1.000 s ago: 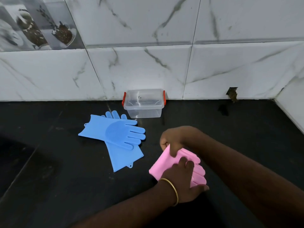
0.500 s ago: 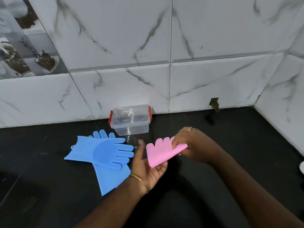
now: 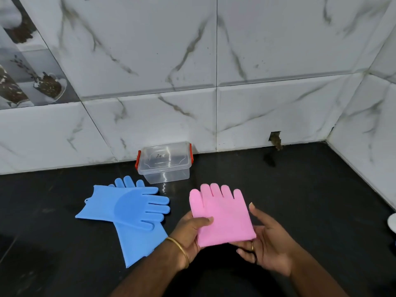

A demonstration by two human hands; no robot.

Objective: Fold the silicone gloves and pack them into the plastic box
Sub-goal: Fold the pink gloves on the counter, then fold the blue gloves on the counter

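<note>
Holding the folded pink glove (image 3: 222, 217) up just in front of the box (image 3: 164, 162), the left hand (image 3: 189, 232) pinches one edge while the right hand (image 3: 266, 241) cradles the other with loose fingers, likely keeping the fold shut; blue gloves (image 3: 126, 211) lie left of the box.

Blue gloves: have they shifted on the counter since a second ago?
No. The blue gloves lie crossed in the same spot, left of and just in front of the clear plastic box; only the camera has moved.
</note>
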